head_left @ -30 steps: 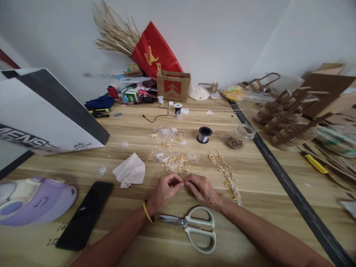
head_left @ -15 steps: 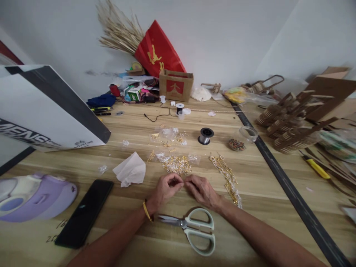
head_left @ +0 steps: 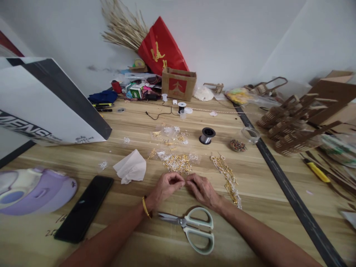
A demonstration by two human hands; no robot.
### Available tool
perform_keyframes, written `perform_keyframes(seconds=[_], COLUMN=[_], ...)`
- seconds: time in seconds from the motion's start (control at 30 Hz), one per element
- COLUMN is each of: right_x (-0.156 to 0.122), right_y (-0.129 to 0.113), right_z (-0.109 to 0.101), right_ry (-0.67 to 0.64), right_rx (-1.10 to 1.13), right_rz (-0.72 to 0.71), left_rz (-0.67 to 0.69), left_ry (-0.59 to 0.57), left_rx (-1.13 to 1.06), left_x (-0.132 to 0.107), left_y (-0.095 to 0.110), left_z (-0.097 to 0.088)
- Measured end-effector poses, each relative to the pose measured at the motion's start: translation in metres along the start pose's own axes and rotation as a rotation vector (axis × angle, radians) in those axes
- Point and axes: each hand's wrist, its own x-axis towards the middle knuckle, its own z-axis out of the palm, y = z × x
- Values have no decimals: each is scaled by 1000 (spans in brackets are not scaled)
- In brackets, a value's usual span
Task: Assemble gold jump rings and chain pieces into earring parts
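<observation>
My left hand (head_left: pixel 168 186) and my right hand (head_left: pixel 203 190) meet fingertip to fingertip above the wooden table. Each is closed in a pinch; whatever lies between the fingers is too small to name. Just beyond them spreads a pile of gold and silver beads (head_left: pixel 177 163). Scissors with pale green handles (head_left: pixel 185 222) lie between my forearms, blades pointing left. To the right of my right hand, finished-looking gold and silver bead strands (head_left: pixel 228 174) are laid out side by side. A spool of clear line (head_left: pixel 207 136) stands farther back.
A black phone (head_left: pixel 85 208), a crumpled tissue (head_left: pixel 130 167) and a purple-and-cream case (head_left: pixel 41 191) lie to the left. A jar of mixed beads (head_left: pixel 238 145), small woven baskets (head_left: pixel 292 128) and a yellow-handled cutter (head_left: pixel 318 171) are on the right. A paper box (head_left: pixel 178 83) stands behind.
The fingertips have drawn slightly apart, and a tiny bit shows below the left fingertips. The whole view has shifted a little; the other things stay in place.
</observation>
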Motion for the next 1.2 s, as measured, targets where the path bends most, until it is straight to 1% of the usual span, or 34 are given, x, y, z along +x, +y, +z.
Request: perform_keyframes(seconds=[0.1, 0.17, 0.27, 0.37, 0.5, 0.67, 0.8, 1.03, 1.2], right_x=[0, 0, 0, 0, -2, -1, 1, 6, 6], right_y=[-1, -2, -3, -3, -3, -3, -5, -5, -3], right_z=[-1, -1, -2, -2, -2, -2, -2, -3, -3], right_ry=[6, 9, -1, -11, 13, 16, 13, 41, 98], right_rx=[1, 0, 7, 18, 20, 78, 97, 52, 12], right_rz=[-7, -18, -37, -43, -17, 40, 28, -46, -46], left_rz=[-28, -44, -49, -43, -23, 3, -13, -7, 26], left_ry=[-75, -112, -154, -168, -146, -103, -27, 43, 80], left_rx=[-80, -126, -169, -173, -198, -305, -225, -136, -97], left_x=[-1, 0, 1, 2, 3, 6, 6, 2, 4], left_y=[6, 6, 1, -5, -12, -15, -11, 1, -2], left_z=[-4, -6, -8, -9, -10, -10, -9, -7, -6])
